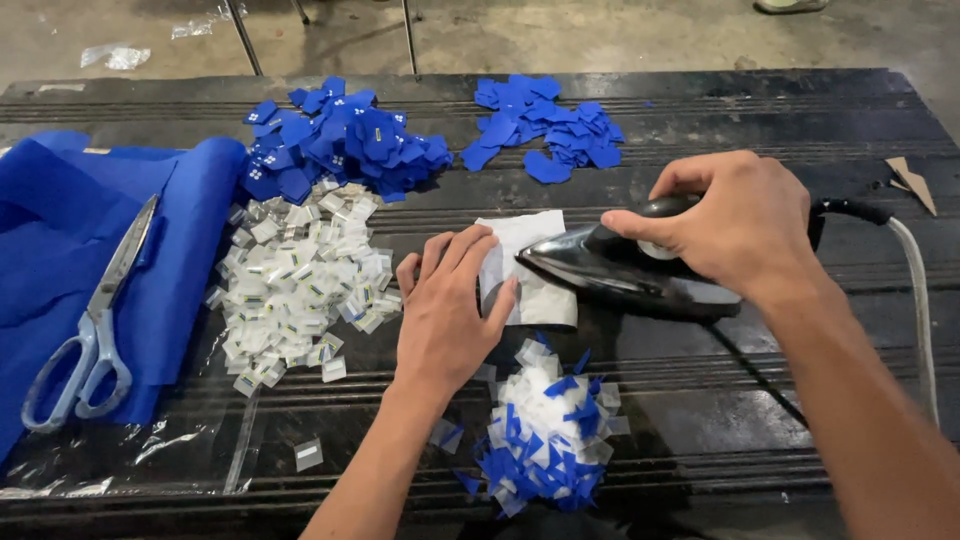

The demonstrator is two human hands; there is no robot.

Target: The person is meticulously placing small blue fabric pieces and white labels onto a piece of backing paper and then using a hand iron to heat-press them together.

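My right hand [735, 225] grips the handle of a black clothes iron [600, 268] whose pointed tip rests on a white cloth piece [525, 240] in the middle of the dark table. My left hand [445, 310] lies flat with fingers spread, pressing the left part of that cloth piece. Just in front of my left hand sits a small heap of blue and white scraps [545, 435].
Blue fabric [70, 230] with scissors [95, 320] on it lies at the left. A pile of small white labels [295, 285] sits beside it. Two heaps of blue patches [345, 140] [545, 125] lie at the back. The iron's cord [915, 290] runs along the right.
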